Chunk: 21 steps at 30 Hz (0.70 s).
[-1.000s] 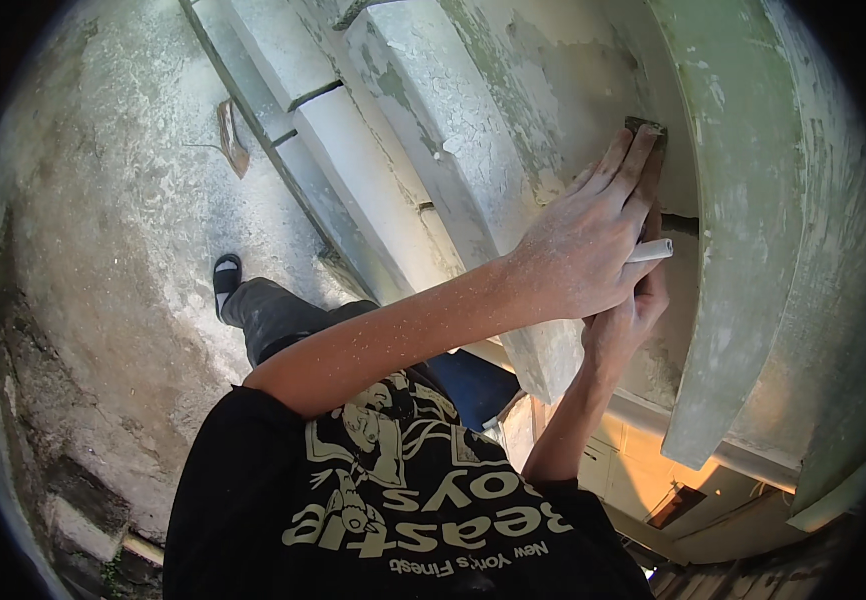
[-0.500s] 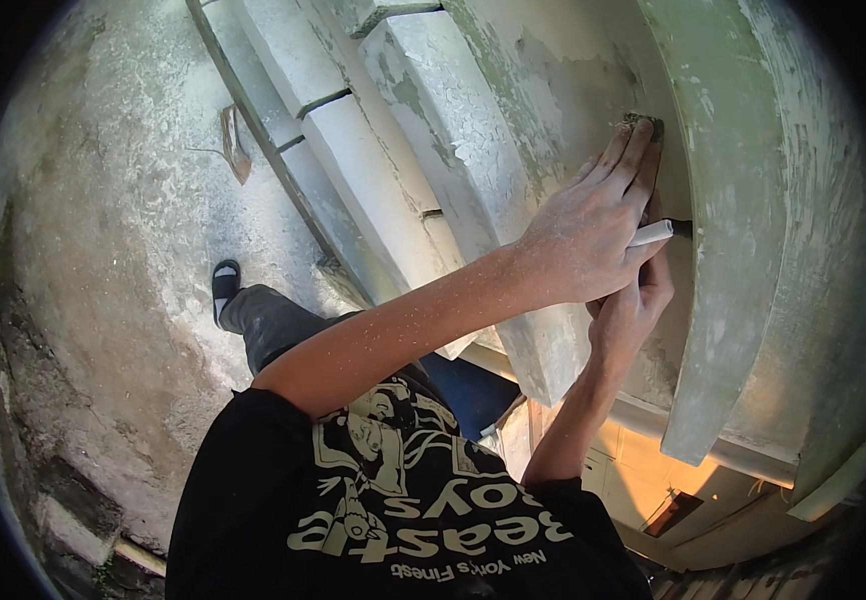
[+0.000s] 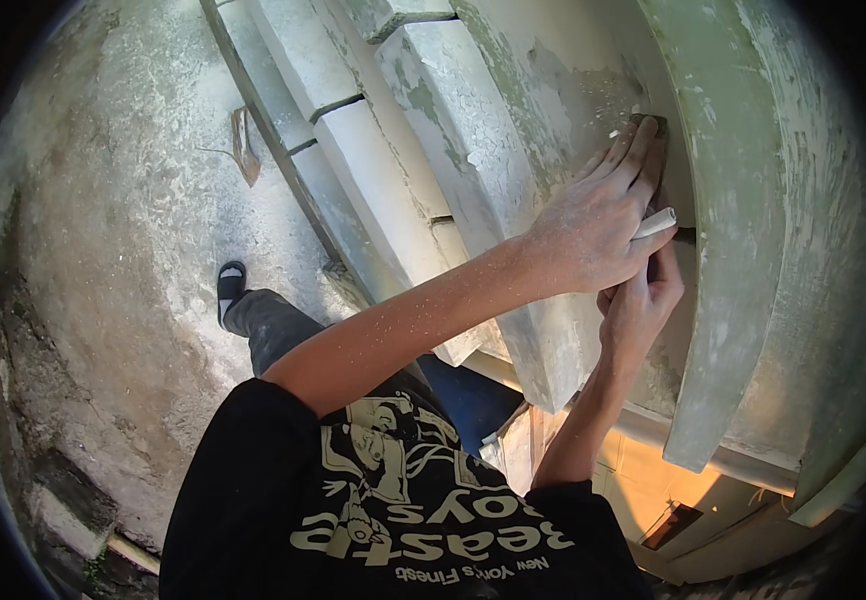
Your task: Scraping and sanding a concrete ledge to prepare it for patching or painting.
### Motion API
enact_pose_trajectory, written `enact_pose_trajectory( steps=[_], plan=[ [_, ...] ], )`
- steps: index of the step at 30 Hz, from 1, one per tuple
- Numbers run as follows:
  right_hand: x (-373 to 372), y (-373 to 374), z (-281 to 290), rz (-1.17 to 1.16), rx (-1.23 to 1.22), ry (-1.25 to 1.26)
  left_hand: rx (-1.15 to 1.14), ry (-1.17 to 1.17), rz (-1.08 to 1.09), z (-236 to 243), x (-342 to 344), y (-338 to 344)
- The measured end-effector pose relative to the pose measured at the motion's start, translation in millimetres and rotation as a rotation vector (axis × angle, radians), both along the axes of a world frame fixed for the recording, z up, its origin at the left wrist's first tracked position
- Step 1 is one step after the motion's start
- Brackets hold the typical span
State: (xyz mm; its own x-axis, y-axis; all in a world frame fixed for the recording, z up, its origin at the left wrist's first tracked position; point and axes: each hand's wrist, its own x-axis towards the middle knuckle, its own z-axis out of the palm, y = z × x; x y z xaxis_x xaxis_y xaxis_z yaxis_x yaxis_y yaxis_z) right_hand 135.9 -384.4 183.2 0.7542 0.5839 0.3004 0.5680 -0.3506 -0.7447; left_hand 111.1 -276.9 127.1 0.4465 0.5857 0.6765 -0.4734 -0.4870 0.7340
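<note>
My left hand (image 3: 593, 235) lies over a scraper, fingers stretched up and pressed together toward its dark blade end (image 3: 650, 122). A pale rounded handle end (image 3: 658, 224) sticks out beside the left thumb. Just below, my right hand (image 3: 643, 305) is closed round the lower part of the scraper, mostly hidden by the left hand. The blade end rests against a grey wall surface (image 3: 608, 75) with peeling, patchy green paint. Pale flakes show in the air and on the surface near the fingertips. Dust speckles my left forearm.
A curved pale-green ledge (image 3: 738, 230) runs close to the right of my hands. Chipped stepped blocks (image 3: 463, 150) lie to the left. A brown sharp-ended piece (image 3: 244, 150) rests on the rough concrete floor (image 3: 123, 220), near my sandalled foot (image 3: 232, 283).
Both hands have shifted slightly to the right with the scraper, still together. Loose pale flakes now show by the fingertips. The view has moved a little.
</note>
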Motion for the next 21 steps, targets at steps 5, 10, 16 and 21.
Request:
enact_pose_trajectory(
  steps=[5,10,16,21],
  plan=[
    [-12.3,16.2,12.9,-0.123,-0.02,0.114,-0.023,-0.064,0.076,-3.3,9.3,0.0],
    [-24.5,15.6,11.3,-0.08,0.007,0.079,-0.017,-0.065,0.031,-4.3,-0.5,5.1],
    [-17.4,22.2,7.5,-0.048,0.013,0.062,-0.019,-0.064,0.065,-7.0,0.5,8.6],
    [-14.1,28.0,9.8,-0.084,-0.006,0.078,-0.035,-0.059,0.054,-1.3,-0.1,23.5]
  ],
)
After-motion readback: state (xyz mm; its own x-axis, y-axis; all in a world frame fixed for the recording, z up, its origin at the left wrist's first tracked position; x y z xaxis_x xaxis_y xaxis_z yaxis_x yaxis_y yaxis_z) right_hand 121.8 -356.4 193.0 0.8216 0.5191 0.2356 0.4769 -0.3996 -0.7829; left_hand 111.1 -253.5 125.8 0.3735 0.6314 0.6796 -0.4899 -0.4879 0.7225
